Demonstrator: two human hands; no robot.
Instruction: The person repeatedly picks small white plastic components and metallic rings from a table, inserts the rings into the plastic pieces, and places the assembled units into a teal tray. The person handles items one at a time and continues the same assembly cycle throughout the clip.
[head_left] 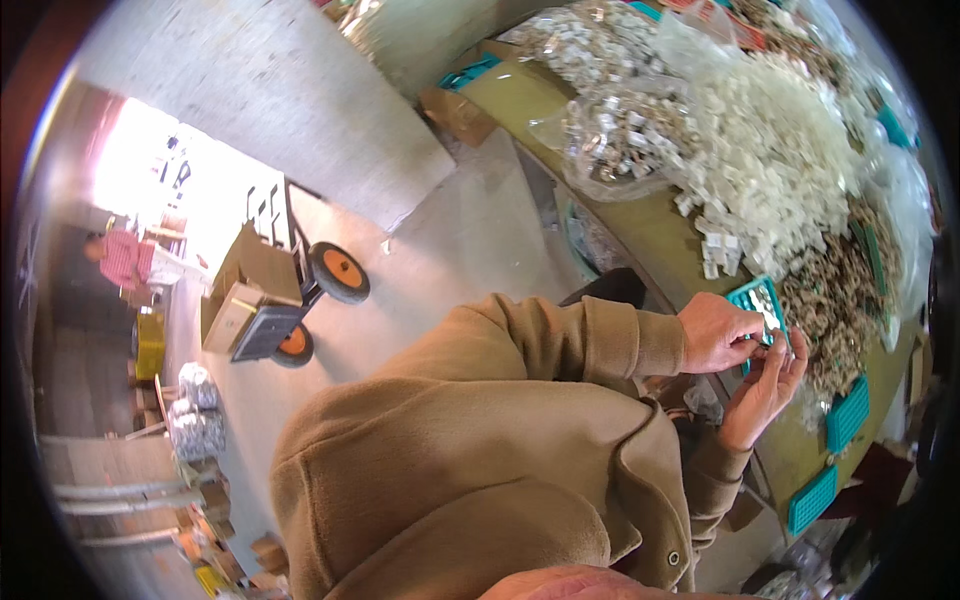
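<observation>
My left hand (715, 335) and my right hand (764, 390) meet over the table's near edge, thumbs and fingers closed close together. Whatever small piece sits between the fingertips is too small to make out. Just beyond them lies a teal tray (740, 298) with shiny pieces in it, partly covered by the hands. A heap of small brownish metal parts (825, 310) is beside the tray. Farther back spreads a large pile of translucent white plastic pieces (775, 150). Two more teal trays, one nearer the heap (848, 415) and one at the table edge (813, 499), lie to the right.
Clear bags of small white and metal pieces (630, 135) rest on the olive tabletop (520, 100). A hand cart (340, 272) with open cardboard boxes (255, 270) stands on the floor at left. A person in a red top (122, 258) is far off. A concrete pillar (270, 90) rises nearby.
</observation>
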